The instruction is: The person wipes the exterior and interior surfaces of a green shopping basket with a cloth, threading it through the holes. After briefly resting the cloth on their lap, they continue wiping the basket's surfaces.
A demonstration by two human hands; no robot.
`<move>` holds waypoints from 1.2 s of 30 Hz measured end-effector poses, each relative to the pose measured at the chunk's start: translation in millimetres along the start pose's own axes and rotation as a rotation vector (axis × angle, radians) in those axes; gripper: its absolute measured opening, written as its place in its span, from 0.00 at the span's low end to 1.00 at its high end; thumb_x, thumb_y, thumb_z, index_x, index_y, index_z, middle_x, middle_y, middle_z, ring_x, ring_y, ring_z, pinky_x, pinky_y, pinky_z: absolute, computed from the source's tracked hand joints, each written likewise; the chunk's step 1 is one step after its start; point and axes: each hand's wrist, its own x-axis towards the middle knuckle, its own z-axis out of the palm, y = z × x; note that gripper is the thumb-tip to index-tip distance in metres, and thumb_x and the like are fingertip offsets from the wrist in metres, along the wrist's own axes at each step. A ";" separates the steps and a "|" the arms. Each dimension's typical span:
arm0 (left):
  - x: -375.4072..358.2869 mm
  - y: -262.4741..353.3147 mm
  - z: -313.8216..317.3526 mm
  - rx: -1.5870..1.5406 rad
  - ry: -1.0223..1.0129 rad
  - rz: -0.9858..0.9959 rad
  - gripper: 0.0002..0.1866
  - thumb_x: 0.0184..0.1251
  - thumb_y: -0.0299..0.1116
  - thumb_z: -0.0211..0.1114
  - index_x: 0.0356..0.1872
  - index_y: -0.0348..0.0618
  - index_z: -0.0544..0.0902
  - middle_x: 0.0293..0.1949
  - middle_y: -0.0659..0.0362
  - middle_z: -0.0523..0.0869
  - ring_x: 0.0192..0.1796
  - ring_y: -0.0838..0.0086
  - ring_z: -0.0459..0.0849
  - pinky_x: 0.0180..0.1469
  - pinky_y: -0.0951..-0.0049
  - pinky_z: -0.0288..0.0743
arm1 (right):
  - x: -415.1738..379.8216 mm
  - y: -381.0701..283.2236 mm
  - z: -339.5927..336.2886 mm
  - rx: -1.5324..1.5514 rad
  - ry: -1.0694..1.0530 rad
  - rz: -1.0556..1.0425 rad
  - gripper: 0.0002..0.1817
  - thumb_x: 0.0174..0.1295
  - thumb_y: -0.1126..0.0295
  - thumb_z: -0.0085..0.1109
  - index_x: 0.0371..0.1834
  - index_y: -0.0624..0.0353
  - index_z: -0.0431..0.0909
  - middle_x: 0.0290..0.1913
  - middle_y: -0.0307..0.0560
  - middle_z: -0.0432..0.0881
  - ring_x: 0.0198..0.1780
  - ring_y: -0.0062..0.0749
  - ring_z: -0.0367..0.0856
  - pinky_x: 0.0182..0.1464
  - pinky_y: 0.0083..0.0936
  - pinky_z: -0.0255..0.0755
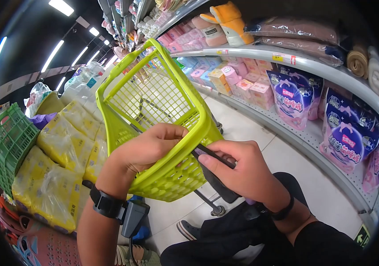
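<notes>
A lime-green plastic shopping cart [201,126] with a mesh basket stands tilted in view before me. My left hand [147,148] is closed over its near rim, fingers curled to the inner side. At the cart's near right corner, my right hand [245,166] grips a black strap-like piece [216,156] between thumb and fingers. One end of that piece meets the green rim; a dark, purple-tinged part hangs below, partly hidden by the hand. A wheel [217,210] of the cart shows beneath the basket.
Yellow plastic-wrapped packs [67,146] and a green crate [9,142] are stacked at left, above clogs [49,244]. On the right, a shelf [305,148] holds purple bags [342,133] and pink boxes [260,95]. A person [119,49] stands far down the aisle.
</notes>
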 end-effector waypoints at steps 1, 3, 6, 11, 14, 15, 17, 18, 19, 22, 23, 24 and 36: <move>1.2 1.1 -1.2 0.038 0.001 -0.005 0.12 0.75 0.24 0.59 0.53 0.33 0.84 0.39 0.61 0.89 0.35 0.83 0.86 0.38 0.80 0.80 | 1.2 2.3 -3.5 0.073 -0.073 0.109 0.13 0.68 0.64 0.69 0.42 0.66 0.87 0.23 0.50 0.83 0.24 0.27 0.81 0.30 0.28 0.73; 2.9 3.5 -2.0 0.074 0.004 -0.010 0.11 0.75 0.24 0.59 0.53 0.33 0.84 0.39 0.61 0.89 0.35 0.82 0.86 0.38 0.80 0.80 | 0.9 8.2 -4.7 0.146 -0.150 0.217 0.14 0.70 0.65 0.68 0.46 0.67 0.87 0.24 0.46 0.85 0.26 0.18 0.79 0.31 0.26 0.73; 2.7 5.0 0.8 0.082 0.032 -0.039 0.11 0.74 0.23 0.58 0.52 0.33 0.84 0.39 0.61 0.89 0.34 0.82 0.86 0.37 0.79 0.80 | 2.2 17.3 -4.5 0.391 -0.225 0.269 0.16 0.71 0.66 0.67 0.48 0.71 0.85 0.33 0.42 0.88 0.35 0.15 0.80 0.38 0.21 0.75; 4.6 -0.9 -6.4 -0.056 -0.036 -0.020 0.12 0.77 0.25 0.59 0.54 0.31 0.84 0.41 0.59 0.91 0.36 0.81 0.88 0.39 0.78 0.82 | 10.1 24.0 -15.2 0.287 -0.308 0.250 0.14 0.70 0.72 0.68 0.52 0.72 0.85 0.42 0.44 0.90 0.43 0.16 0.83 0.47 0.19 0.78; -1.8 -4.2 -14.0 -0.051 -0.064 -0.033 0.12 0.77 0.25 0.61 0.55 0.31 0.84 0.42 0.59 0.91 0.38 0.81 0.89 0.41 0.79 0.83 | 8.5 26.1 -9.4 0.302 -0.259 0.244 0.13 0.70 0.72 0.68 0.51 0.72 0.85 0.42 0.44 0.90 0.43 0.17 0.83 0.48 0.20 0.78; -1.3 -8.2 -17.2 -0.049 -0.064 -0.042 0.12 0.77 0.25 0.61 0.55 0.31 0.84 0.42 0.59 0.91 0.38 0.81 0.89 0.41 0.79 0.83 | 8.3 25.1 -6.5 0.334 -0.245 0.247 0.12 0.70 0.72 0.68 0.49 0.71 0.86 0.41 0.44 0.90 0.43 0.17 0.83 0.47 0.19 0.78; 0.7 -18.2 -22.8 -0.037 -0.076 0.055 0.11 0.76 0.24 0.63 0.53 0.32 0.85 0.43 0.59 0.92 0.39 0.82 0.89 0.41 0.80 0.82 | 8.6 21.6 -3.5 0.305 -0.260 0.245 0.12 0.70 0.72 0.68 0.49 0.72 0.86 0.40 0.44 0.90 0.41 0.17 0.83 0.45 0.19 0.78; -1.1 -19.4 -21.9 -0.031 -0.074 0.049 0.11 0.76 0.24 0.63 0.53 0.32 0.85 0.43 0.59 0.92 0.39 0.82 0.89 0.41 0.80 0.82 | 8.6 20.7 -1.9 0.269 -0.271 0.244 0.12 0.69 0.72 0.69 0.49 0.72 0.85 0.39 0.44 0.90 0.40 0.16 0.83 0.44 0.18 0.77; -1.7 -19.3 -18.5 -0.017 -0.016 0.065 0.09 0.75 0.24 0.64 0.52 0.32 0.85 0.42 0.59 0.91 0.39 0.82 0.89 0.40 0.81 0.82 | 8.9 21.9 0.0 0.277 -0.263 0.244 0.12 0.69 0.72 0.69 0.49 0.72 0.85 0.39 0.44 0.90 0.40 0.16 0.83 0.44 0.18 0.77; 4.2 -14.3 -11.0 0.039 0.086 0.079 0.07 0.76 0.25 0.64 0.48 0.33 0.85 0.40 0.60 0.91 0.37 0.84 0.87 0.38 0.82 0.80 | 9.5 23.6 -1.1 0.298 -0.243 0.217 0.12 0.70 0.71 0.68 0.49 0.72 0.85 0.37 0.41 0.89 0.38 0.15 0.82 0.41 0.18 0.76; 6.9 -11.8 -9.4 0.082 0.143 0.084 0.07 0.76 0.26 0.64 0.46 0.33 0.85 0.38 0.61 0.90 0.36 0.84 0.87 0.37 0.82 0.79 | 10.7 22.0 -5.9 0.279 -0.308 0.273 0.13 0.70 0.70 0.68 0.49 0.72 0.85 0.36 0.40 0.88 0.37 0.14 0.81 0.41 0.17 0.76; 8.9 -8.4 -7.3 0.075 0.145 0.089 0.07 0.76 0.26 0.64 0.46 0.33 0.85 0.38 0.61 0.90 0.36 0.84 0.87 0.37 0.82 0.79 | 11.5 21.0 -9.1 0.259 -0.374 0.329 0.14 0.70 0.69 0.68 0.49 0.71 0.85 0.35 0.39 0.87 0.37 0.14 0.80 0.40 0.17 0.75; 58.6 0.2 -3.0 0.394 0.623 0.269 0.13 0.74 0.34 0.67 0.44 0.31 0.85 0.34 0.56 0.88 0.34 0.76 0.84 0.39 0.71 0.77 | 12.2 29.7 3.6 -0.001 -0.054 0.189 0.18 0.68 0.59 0.69 0.40 0.68 0.84 0.26 0.48 0.83 0.28 0.30 0.80 0.33 0.28 0.74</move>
